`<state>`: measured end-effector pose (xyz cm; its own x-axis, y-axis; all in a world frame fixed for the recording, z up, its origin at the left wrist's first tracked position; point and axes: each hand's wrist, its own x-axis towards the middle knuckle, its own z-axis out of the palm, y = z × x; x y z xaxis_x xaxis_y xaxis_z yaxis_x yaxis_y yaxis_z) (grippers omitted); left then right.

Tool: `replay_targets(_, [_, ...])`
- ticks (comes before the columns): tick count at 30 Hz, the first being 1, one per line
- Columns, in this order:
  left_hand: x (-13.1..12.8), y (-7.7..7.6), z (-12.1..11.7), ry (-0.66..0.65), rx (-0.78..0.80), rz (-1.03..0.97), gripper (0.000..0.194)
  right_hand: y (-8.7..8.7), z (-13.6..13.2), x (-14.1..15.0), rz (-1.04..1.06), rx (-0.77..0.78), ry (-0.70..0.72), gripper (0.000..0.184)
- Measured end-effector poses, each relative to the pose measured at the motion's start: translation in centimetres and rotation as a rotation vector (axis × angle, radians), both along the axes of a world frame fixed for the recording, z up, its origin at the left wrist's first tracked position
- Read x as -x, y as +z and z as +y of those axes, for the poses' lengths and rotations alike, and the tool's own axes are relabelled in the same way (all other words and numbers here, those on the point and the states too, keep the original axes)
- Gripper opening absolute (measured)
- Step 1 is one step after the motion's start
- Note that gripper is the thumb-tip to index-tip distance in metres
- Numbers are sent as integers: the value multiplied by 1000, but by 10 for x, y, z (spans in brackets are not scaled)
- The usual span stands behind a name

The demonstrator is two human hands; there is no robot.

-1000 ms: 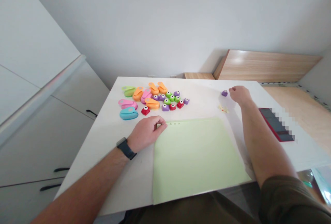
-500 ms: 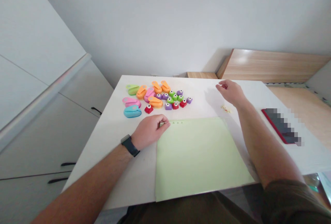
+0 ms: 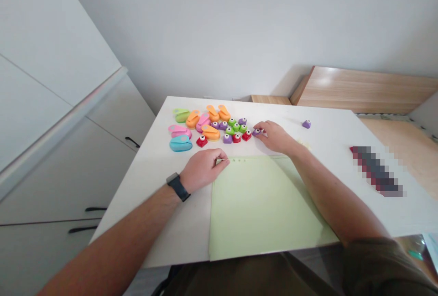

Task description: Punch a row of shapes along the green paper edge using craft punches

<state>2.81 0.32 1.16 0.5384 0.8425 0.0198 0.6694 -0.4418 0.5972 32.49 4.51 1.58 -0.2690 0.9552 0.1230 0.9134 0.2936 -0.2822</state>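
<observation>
A pale green sheet of paper (image 3: 263, 209) lies near the table's front edge, with a short row of small punched holes along its top left. My left hand (image 3: 204, 168), a dark watch on its wrist, pinches the sheet's upper left corner. Beyond the paper, my right hand (image 3: 275, 137) has its thumb and fingers closed around a small purple craft punch (image 3: 256, 132) at the right end of the punch group. A red craft punch (image 3: 247, 136) sits just left of those fingers. Another purple punch (image 3: 306, 124) stands alone at the far right.
Several small green, purple and red punches cluster left of my right hand. Larger lever punches, such as a blue one (image 3: 180, 143) and an orange one (image 3: 210, 132), stand behind my left hand. Paper scraps (image 3: 304, 143) lie by my right forearm; a blurred dark red-edged object (image 3: 376, 170) is farther right.
My right hand has moved left from the far right side to the punch group and closed on a purple punch. A purple punch now stands where it was. My left hand stays on the corner.
</observation>
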Motion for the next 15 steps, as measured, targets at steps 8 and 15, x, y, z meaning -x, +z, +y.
replay_targets(8, [0, 1, 0, -4, 12, -17, 27, 40, -24, -1, 316, 147, 28, 25])
replay_targets(15, [0, 0, 1, 1, 34, -36, 27, 54, -39, 13, 470, 479, 197, 29])
